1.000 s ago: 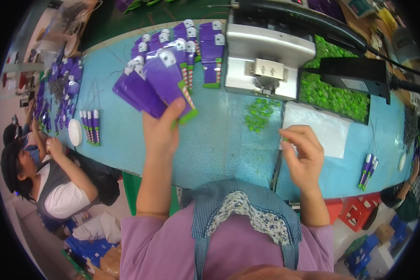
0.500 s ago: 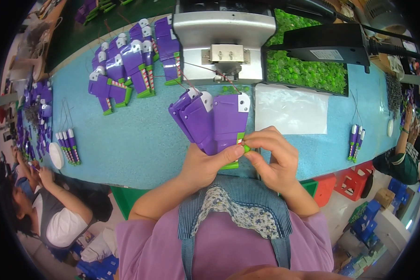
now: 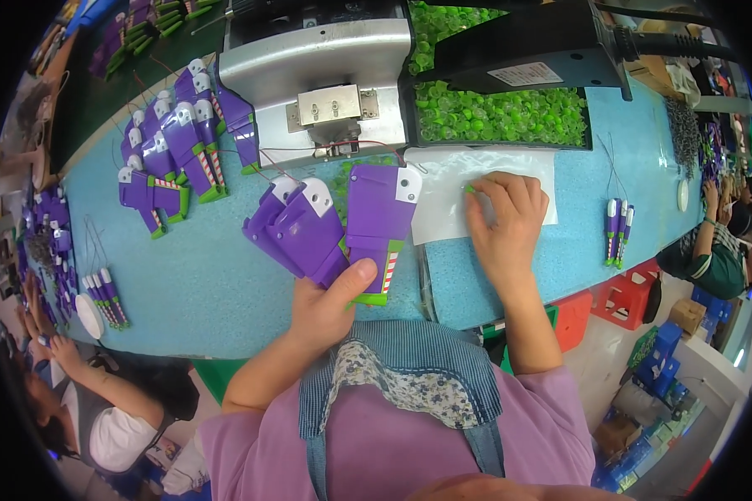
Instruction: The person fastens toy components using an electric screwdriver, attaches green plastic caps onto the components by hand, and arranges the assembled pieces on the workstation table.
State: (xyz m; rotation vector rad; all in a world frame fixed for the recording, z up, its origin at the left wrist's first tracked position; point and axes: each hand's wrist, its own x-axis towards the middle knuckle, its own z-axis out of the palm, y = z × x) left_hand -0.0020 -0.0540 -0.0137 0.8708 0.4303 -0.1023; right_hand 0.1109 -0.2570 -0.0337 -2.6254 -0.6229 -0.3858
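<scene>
My left hand (image 3: 326, 311) is closed round the lower ends of several purple plastic toy parts (image 3: 379, 204), fanned upward. They have white tips with holes, green edges and a red-and-white striped side; thin red wires trail from their tops. My right hand (image 3: 511, 224) hovers over a white sheet (image 3: 443, 188), thumb and forefinger pinched on a small green piece (image 3: 470, 189), mostly hidden by the fingertips. Apart from the purple parts, it is to their right.
A grey metal machine (image 3: 326, 63) stands ahead, beside a black tray of green pieces (image 3: 501, 117). A black device (image 3: 518, 54) overhangs the tray. More purple parts (image 3: 171, 138) lie at left. Small bundled wired parts (image 3: 617, 230) lie at right. Co-workers sit on both sides.
My right hand has left the lower edge of the purple parts and moved up and right over the white sheet. My left hand still holds the parts. The whole view has shifted.
</scene>
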